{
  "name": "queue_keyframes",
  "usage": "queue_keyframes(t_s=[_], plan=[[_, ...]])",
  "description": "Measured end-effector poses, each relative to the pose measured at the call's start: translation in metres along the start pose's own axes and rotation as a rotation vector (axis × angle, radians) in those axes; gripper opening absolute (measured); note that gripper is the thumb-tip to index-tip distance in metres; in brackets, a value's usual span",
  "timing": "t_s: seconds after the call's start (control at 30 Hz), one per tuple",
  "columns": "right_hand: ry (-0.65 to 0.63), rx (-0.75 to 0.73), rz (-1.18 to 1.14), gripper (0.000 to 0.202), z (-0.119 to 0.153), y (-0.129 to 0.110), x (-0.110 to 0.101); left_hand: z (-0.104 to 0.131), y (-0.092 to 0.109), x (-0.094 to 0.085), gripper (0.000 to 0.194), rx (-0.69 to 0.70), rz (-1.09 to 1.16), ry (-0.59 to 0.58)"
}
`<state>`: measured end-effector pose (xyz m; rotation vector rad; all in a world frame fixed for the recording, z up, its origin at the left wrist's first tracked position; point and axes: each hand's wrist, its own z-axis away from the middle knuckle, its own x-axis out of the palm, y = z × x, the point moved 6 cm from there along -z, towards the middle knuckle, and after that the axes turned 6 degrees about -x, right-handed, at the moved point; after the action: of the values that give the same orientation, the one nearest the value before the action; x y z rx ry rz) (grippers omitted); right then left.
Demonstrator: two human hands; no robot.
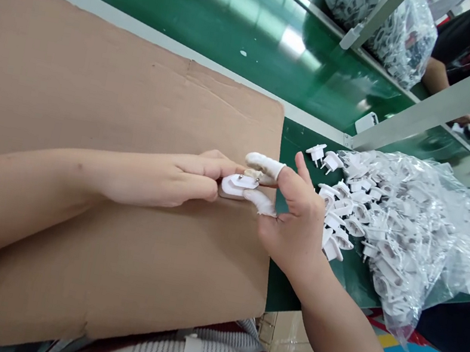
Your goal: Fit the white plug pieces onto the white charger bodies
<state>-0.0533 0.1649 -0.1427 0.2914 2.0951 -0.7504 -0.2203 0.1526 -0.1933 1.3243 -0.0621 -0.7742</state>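
A white plastic plug piece (234, 186) with small metal pins is between my two hands, over the brown cardboard sheet (107, 99). My left hand (189, 179) comes in from the left, its fingers together against the piece's left end. White covers wrap the thumb and some fingers of my right hand (295, 211), which pinches the piece at its right end. Loose white plug pieces (337, 212) lie on the green table just right of my right hand.
A clear bag (416, 232) of white pieces spills over the table's right side. Grey metal posts (440, 94) rise behind it. Another filled bag (404, 42) rests on the upper shelf, near a person's arm (437, 75). Cardboard boxes (294, 344) stand below the table.
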Motion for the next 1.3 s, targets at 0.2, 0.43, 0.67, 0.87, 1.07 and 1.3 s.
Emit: queue_keyframes(t_s=[0.2, 0.43, 0.67, 0.87, 1.07, 1.3], plan=[[0.007, -0.020, -0.017, 0.035, 0.000, -0.001, 0.000, -0.001, 0.003, 0.010, 0.044, 0.005, -0.038, -0.032], [-0.009, -0.040, -0.017, 0.033, 0.000, 0.000, 0.001, -0.002, 0.005, 0.007, 0.044, 0.027, 0.023, -0.122], [-0.002, -0.018, -0.076, 0.024, -0.002, 0.002, 0.000, -0.002, 0.008, 0.004, 0.044, 0.022, 0.034, -0.107], [-0.019, -0.017, -0.118, 0.020, -0.008, 0.004, -0.005, -0.005, 0.009, 0.010, 0.049, -0.015, 0.009, 0.052], [-0.075, -0.060, -0.107, 0.022, -0.011, 0.006, -0.007, -0.002, 0.016, 0.005, 0.035, -0.005, 0.146, -0.134], [-0.078, -0.032, -0.130, 0.019, -0.009, 0.006, -0.005, -0.003, 0.005, 0.001, 0.041, -0.015, 0.119, -0.270]])
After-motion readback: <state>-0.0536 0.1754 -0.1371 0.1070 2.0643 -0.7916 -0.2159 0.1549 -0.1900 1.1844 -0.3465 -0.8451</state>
